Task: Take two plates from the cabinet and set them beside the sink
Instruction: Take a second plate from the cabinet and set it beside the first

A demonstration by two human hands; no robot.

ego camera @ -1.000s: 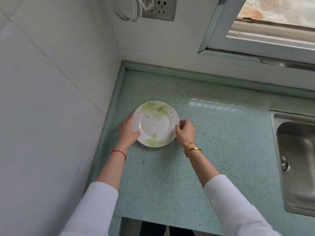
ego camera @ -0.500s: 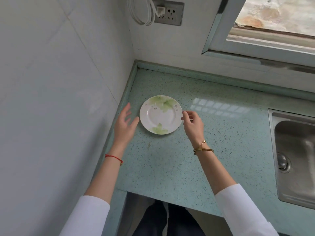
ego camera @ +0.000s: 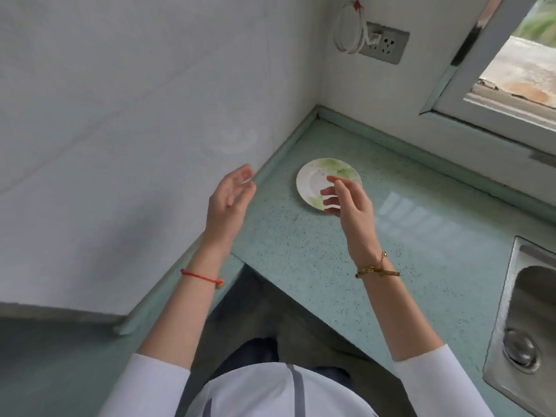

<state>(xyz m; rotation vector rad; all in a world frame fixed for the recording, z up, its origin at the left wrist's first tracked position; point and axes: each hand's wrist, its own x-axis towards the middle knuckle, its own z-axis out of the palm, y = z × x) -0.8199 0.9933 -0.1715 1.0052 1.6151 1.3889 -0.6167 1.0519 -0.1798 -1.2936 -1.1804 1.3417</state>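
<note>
A white plate with green leaf print [ego camera: 313, 182] lies flat on the speckled green counter [ego camera: 406, 260], near the corner by the tiled wall. Only one plate shows from above; I cannot tell whether another lies under it. My right hand [ego camera: 349, 203] hovers above the plate's near edge, fingers apart and empty, hiding part of the rim. Left of the plate, my left hand [ego camera: 230, 200] is raised over the counter's left edge, open and holding nothing. The steel sink [ego camera: 529, 326] is at the far right. No cabinet is in view.
A white tiled wall [ego camera: 120, 145] runs along the left. On the back wall, a socket [ego camera: 385, 46] with a coiled white cable hangs above the corner. A window frame [ego camera: 487, 100] sits at upper right. My torso and the floor show below the counter's front edge.
Both hands have let go of the plate and lifted back from it. The plate stays on the counter. My head has pulled back and turned left.
</note>
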